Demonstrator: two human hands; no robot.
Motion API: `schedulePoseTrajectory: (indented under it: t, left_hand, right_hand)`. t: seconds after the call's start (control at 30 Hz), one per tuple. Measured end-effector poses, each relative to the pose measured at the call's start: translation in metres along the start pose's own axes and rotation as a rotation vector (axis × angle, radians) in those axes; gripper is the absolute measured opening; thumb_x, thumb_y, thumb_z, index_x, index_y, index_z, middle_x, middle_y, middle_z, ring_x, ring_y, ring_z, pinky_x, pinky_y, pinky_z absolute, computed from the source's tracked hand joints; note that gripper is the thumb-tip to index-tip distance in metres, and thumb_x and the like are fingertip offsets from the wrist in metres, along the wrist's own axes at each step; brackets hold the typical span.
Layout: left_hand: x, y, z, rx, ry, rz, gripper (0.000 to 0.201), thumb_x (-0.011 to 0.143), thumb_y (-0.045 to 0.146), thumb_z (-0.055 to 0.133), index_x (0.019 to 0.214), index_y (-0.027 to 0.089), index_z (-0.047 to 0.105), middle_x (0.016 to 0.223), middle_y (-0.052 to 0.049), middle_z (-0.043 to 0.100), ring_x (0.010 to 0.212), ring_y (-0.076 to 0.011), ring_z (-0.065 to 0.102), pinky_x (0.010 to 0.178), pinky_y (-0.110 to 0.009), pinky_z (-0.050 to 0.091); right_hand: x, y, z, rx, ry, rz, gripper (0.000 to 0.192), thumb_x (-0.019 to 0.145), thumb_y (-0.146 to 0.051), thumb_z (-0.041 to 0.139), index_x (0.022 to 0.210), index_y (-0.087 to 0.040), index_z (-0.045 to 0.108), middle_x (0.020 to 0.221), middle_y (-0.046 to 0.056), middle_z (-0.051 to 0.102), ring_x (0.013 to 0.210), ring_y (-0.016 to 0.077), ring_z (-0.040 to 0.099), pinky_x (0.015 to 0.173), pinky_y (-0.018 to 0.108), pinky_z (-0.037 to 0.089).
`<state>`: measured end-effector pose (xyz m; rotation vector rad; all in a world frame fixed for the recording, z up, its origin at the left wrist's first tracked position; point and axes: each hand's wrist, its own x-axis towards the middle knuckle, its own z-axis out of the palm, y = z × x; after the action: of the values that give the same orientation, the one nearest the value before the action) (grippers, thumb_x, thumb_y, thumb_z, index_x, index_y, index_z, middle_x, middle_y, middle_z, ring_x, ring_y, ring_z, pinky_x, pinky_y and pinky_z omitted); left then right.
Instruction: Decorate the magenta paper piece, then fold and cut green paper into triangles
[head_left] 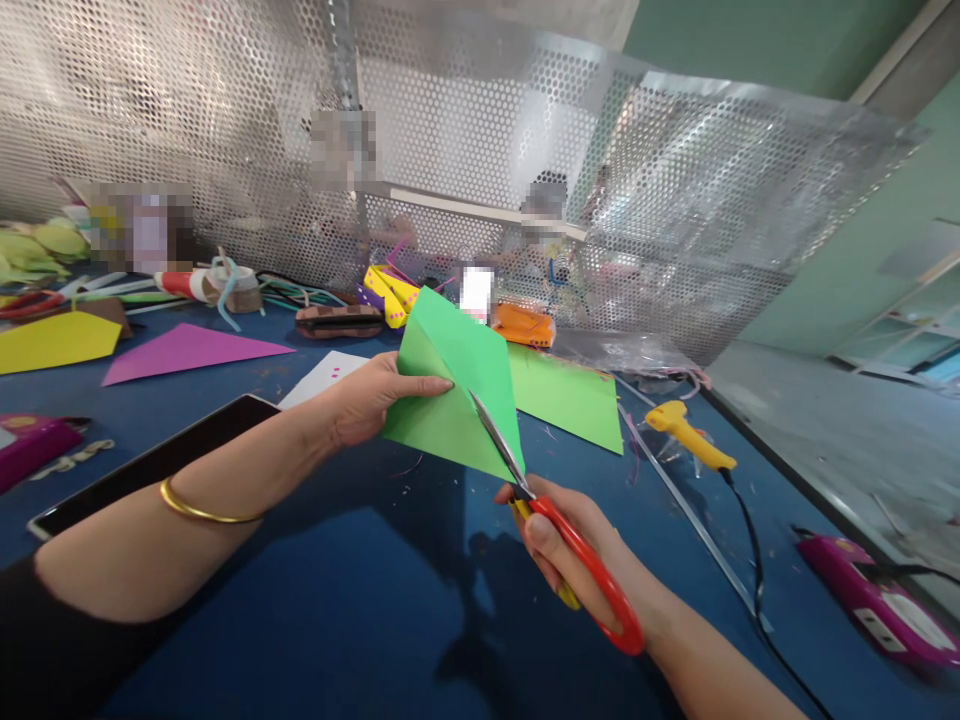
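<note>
My left hand [379,400] pinches a green sheet of paper [457,420] at its left side, thumb on top. The sheet is held up above the blue table and has a crease running across it. My right hand [577,540] grips a pair of scissors [589,560] with red and yellow handles. The metal blades lie against the sheet's lower right part, pointing up and to the left. How far apart the blades are is hard to see, as the paper hides part of them. A light green sheet [570,400] lies on the table behind.
A yellow glue gun [690,435] with a black cord rests at the right, near a purple power strip [877,600]. At the left lie a dark tablet [157,460], a magenta sheet [187,355] and a yellow sheet [60,338]. A perforated metal screen [465,120] stands behind.
</note>
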<state>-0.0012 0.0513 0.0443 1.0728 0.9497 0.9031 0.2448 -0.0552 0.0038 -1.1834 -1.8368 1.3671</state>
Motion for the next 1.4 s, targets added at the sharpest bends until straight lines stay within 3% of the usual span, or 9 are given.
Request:
schedulePoseTrajectory:
  t: [0.67, 0.93, 1.4]
  left_hand:
    - [-0.002, -0.004, 0.01, -0.027, -0.022, -0.026, 0.031, 0.059, 0.021, 0.089, 0.087, 0.016, 0.078, 0.088, -0.009, 0.08, 0.08, -0.0239, 0.075, 0.075, -0.03, 0.061]
    - [-0.002, -0.006, 0.01, -0.037, -0.03, -0.018, 0.03, 0.059, 0.02, 0.089, 0.086, 0.016, 0.078, 0.086, -0.008, 0.08, 0.077, -0.0223, 0.074, 0.074, -0.03, 0.061]
    - [0.0, -0.008, 0.008, -0.064, -0.009, -0.028, 0.035, 0.058, 0.023, 0.089, 0.09, 0.015, 0.077, 0.092, -0.01, 0.079, 0.078, -0.0242, 0.074, 0.075, -0.033, 0.061]
  right_hand:
    - [0.0, 0.002, 0.003, -0.083, 0.04, 0.016, 0.053, 0.093, -0.069, 0.038, 0.102, -0.019, 0.053, 0.059, -0.007, 0.038, 0.045, 0.0069, 0.037, 0.043, 0.022, 0.03]
    - [0.0, 0.008, 0.008, -0.073, 0.091, 0.015, 0.047, 0.093, -0.067, 0.042, 0.091, -0.021, 0.052, 0.056, -0.008, 0.031, 0.042, 0.0055, 0.033, 0.042, 0.021, 0.026]
    - [0.003, 0.008, 0.008, -0.209, 0.151, 0.004, 0.049, 0.091, -0.066, 0.046, 0.088, -0.018, 0.058, 0.061, -0.005, 0.039, 0.05, 0.0073, 0.032, 0.046, 0.023, 0.026]
